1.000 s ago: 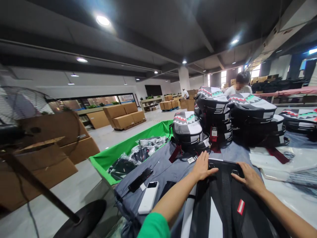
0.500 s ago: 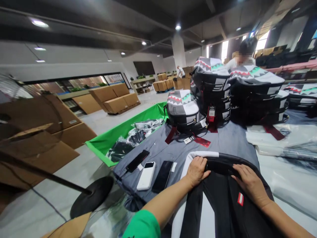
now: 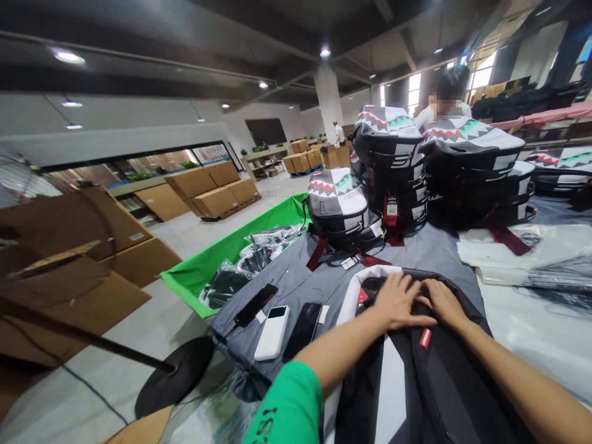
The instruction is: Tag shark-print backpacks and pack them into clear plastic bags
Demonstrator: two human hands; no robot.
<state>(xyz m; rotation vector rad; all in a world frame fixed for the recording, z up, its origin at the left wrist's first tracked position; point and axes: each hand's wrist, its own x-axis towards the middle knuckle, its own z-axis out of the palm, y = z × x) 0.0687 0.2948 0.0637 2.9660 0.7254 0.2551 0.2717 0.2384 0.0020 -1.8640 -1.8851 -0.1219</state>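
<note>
Phone (image 3: 255, 304), white power bank (image 3: 272, 333) and second phone (image 3: 303, 322) lie on grey cloth (image 3: 287, 290) left of the left hand (image 3: 400, 302), whose fingers are spread flat on the top edge of a black backpack (image 3: 453, 394). Just beside it, the right hand (image 3: 444, 302) rests on the same edge, fingers close together, pinching nothing. Stacked backpacks (image 3: 388, 166) stand beyond both hands.
</note>
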